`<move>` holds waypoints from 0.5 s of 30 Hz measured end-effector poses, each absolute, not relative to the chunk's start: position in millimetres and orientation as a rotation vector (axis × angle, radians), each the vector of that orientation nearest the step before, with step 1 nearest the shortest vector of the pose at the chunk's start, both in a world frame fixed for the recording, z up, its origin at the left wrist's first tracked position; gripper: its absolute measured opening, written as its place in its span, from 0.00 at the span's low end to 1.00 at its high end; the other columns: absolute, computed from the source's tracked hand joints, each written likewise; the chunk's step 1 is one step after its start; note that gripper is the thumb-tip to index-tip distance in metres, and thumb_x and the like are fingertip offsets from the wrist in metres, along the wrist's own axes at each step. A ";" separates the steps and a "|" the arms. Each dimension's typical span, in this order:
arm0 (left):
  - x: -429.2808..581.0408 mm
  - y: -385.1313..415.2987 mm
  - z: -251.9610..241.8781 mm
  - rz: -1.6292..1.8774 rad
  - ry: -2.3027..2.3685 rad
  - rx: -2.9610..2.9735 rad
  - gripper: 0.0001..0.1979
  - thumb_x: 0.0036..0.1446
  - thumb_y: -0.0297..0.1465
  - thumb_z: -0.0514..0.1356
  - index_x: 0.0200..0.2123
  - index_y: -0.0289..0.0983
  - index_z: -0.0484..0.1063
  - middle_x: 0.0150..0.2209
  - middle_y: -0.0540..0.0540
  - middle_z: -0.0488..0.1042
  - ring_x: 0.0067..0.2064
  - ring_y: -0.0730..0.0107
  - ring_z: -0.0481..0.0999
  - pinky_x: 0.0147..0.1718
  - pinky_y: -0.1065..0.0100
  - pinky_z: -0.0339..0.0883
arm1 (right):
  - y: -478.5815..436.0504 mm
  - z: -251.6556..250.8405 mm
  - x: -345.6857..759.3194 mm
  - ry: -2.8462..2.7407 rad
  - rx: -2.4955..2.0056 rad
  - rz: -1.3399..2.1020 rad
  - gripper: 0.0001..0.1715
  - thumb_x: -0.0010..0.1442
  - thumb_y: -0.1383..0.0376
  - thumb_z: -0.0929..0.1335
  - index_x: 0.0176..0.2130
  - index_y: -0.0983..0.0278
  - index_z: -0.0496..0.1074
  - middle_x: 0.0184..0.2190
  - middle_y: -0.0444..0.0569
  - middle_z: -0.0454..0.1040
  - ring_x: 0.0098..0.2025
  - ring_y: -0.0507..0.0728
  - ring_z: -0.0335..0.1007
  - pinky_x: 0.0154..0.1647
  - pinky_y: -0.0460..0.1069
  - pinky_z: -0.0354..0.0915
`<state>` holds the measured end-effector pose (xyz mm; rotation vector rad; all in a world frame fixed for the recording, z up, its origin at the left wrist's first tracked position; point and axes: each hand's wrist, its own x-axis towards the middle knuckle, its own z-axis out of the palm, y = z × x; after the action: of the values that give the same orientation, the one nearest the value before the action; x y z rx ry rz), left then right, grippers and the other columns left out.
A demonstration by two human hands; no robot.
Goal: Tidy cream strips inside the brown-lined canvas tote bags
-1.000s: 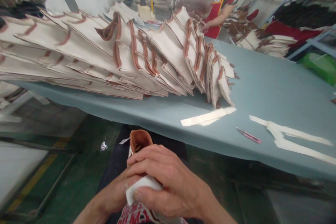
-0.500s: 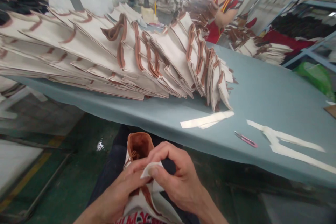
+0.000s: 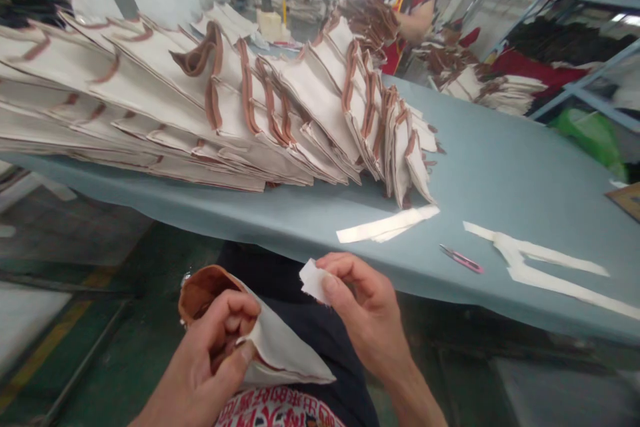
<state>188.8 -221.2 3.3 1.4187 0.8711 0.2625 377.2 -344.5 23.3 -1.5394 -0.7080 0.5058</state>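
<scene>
In my lap lies a cream fabric pouch (image 3: 287,340) with a brown lining showing at its opening. My left hand (image 3: 220,340) is closed on its edge, thumb on one side and curled fingers on the other. To the right, above my lap and apart from the pouch, my right hand (image 3: 363,303) pinches a small white piece of fabric (image 3: 313,280) between thumb and fingers. Part of the pouch is hidden behind my left hand.
Overlapping cream pieces with brown edging (image 3: 295,120) cover the table's left side. White strips (image 3: 387,223) and pink-handled thread snips (image 3: 463,259) lie on the blue-green tabletop (image 3: 480,173). Across the table stands a person (image 3: 415,13) holding brown pieces. A green bag (image 3: 593,140) is at right.
My hands have parted. The right hand has moved up and right with the white piece, away from the pouch. My left hand and the pouch have shifted left, and the pouch has turned.
</scene>
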 end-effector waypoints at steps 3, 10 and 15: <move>188.2 -222.8 0.0 0.278 0.903 1.392 0.15 0.56 0.43 0.70 0.34 0.42 0.70 0.26 0.56 0.67 0.27 0.71 0.66 0.27 0.75 0.61 | -354.5 22.0 385.5 -0.623 -1.511 0.569 0.17 0.71 0.53 0.74 0.35 0.62 0.78 0.21 0.41 0.76 0.22 0.50 0.68 0.27 0.44 0.62; 172.3 -222.3 -22.6 0.207 0.905 1.204 0.25 0.52 0.49 0.77 0.31 0.40 0.69 0.26 0.55 0.71 0.27 0.72 0.67 0.28 0.74 0.60 | -335.9 -59.2 337.5 -0.210 -1.095 1.343 0.41 0.46 0.33 0.83 0.32 0.62 0.71 0.15 0.35 0.67 0.15 0.43 0.48 0.16 0.41 0.45; 147.2 -233.2 -40.8 0.154 0.980 1.230 0.27 0.52 0.55 0.76 0.31 0.39 0.72 0.26 0.53 0.74 0.28 0.70 0.70 0.30 0.73 0.64 | -333.5 -104.2 281.6 -0.029 -1.020 1.454 0.45 0.42 0.29 0.81 0.32 0.59 0.64 0.16 0.31 0.62 0.14 0.42 0.40 0.15 0.41 0.41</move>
<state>147.2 -233.2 -40.8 1.2302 0.9800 0.1541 281.6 -333.5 -104.2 -1.0204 -0.0288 1.4539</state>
